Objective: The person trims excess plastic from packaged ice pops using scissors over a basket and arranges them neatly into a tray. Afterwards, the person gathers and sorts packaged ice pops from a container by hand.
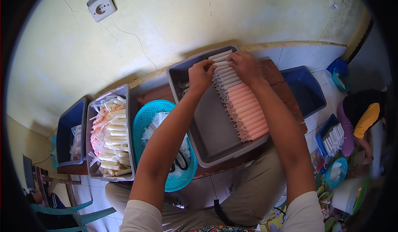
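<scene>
A grey tray (203, 145) in front of me holds a row of slim plastic-wrapped sticks with gathered ends. The pink sticks (248, 111) lie at the near end of the row. White sticks (227, 75) continue it towards the wall. At the far part of the row, my left hand (200, 75) pinches the left end of a white wrapped stick (222, 64). The fingers of my right hand (247, 68) close on the same stick farther right and partly hide it.
Left of the tray stand a turquoise basket (139, 120) with clear plastic and black-handled scissors (180, 160), a grey bin (131, 149) of wrapped sticks and a blue bin (62, 124). Another blue bin (304, 89) is right. A person (365, 111) crouches at far right.
</scene>
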### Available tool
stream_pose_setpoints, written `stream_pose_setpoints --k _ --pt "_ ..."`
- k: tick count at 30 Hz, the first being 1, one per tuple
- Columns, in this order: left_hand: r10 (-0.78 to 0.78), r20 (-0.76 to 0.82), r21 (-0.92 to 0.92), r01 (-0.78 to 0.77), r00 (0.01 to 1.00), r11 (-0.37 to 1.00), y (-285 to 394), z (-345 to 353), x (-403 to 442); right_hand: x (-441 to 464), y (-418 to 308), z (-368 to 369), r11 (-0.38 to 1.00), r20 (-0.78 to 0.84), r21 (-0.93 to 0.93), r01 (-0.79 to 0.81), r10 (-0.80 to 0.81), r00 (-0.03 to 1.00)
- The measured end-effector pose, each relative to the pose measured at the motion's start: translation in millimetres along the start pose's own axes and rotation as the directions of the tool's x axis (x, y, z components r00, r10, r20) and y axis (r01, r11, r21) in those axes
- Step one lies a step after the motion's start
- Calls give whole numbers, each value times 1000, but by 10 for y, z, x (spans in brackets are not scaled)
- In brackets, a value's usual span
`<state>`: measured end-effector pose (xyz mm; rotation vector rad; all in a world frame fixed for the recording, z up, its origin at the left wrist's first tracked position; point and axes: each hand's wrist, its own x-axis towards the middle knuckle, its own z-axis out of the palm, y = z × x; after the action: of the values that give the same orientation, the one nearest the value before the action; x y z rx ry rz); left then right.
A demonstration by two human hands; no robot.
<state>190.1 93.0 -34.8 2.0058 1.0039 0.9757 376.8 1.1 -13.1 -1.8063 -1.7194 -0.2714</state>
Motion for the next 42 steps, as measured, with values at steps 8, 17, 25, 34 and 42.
stream_pose_setpoints --k 8,17,25,34,42 --pt "-85 -15 74 86 996 994 -128 103 88 120 134 217 992 -71 -105 72 -80 994" --pt "30 -91 -5 -31 995 1000 -170 159 45 162 120 189 996 -47 16 -84 84 995" --pt "70 -114 2 -71 991 998 -183 162 46 143 121 234 994 -24 -102 -25 23 999" --pt "50 -98 26 -48 994 999 -219 146 51 126 108 264 983 -51 -185 0 -9 999" --pt "167 -110 192 -144 980 971 -211 128 27 130 105 265 993 -26 -107 -49 47 999"
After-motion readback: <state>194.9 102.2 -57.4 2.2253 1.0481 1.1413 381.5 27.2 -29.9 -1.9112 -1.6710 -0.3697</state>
